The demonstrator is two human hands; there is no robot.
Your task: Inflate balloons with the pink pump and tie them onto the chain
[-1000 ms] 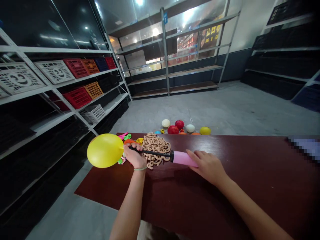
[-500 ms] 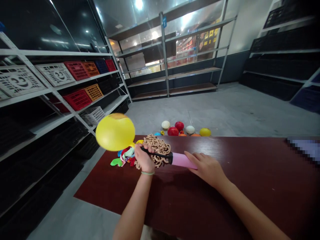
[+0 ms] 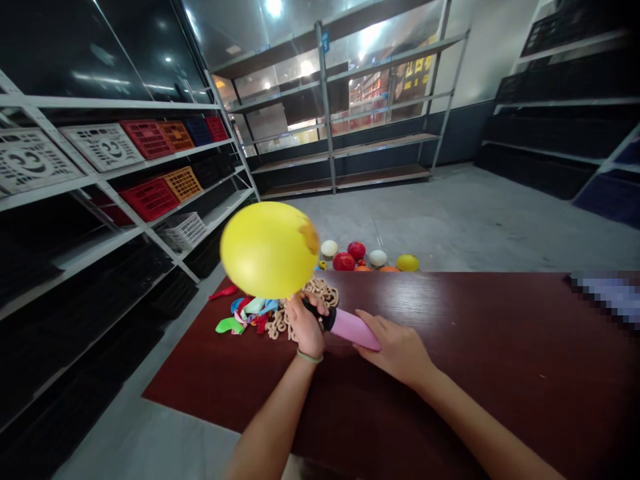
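A yellow balloon (image 3: 267, 250) stands inflated above my left hand (image 3: 306, 325), which is closed round the balloon's neck at the black tip of a pink hand pump (image 3: 350, 328). My right hand (image 3: 397, 349) grips the pump's pink barrel from the right, pushed in close to the left hand. Both hands hover over the dark red table (image 3: 450, 373). Just behind them lie a pile of beige rubber bands (image 3: 320, 293) and several limp coloured balloons (image 3: 245, 313).
Several inflated balloons (image 3: 357, 257) lie on the grey floor beyond the table. Metal shelves with white, red and orange crates (image 3: 150, 193) run along the left. More empty racks (image 3: 350, 133) stand at the back and right. A blurred patch (image 3: 605, 293) sits at the table's right.
The yellow balloon has grown and swung up from the left to above my left hand. My right hand pushed the pump barrel in toward the left hand, hiding the black rod.
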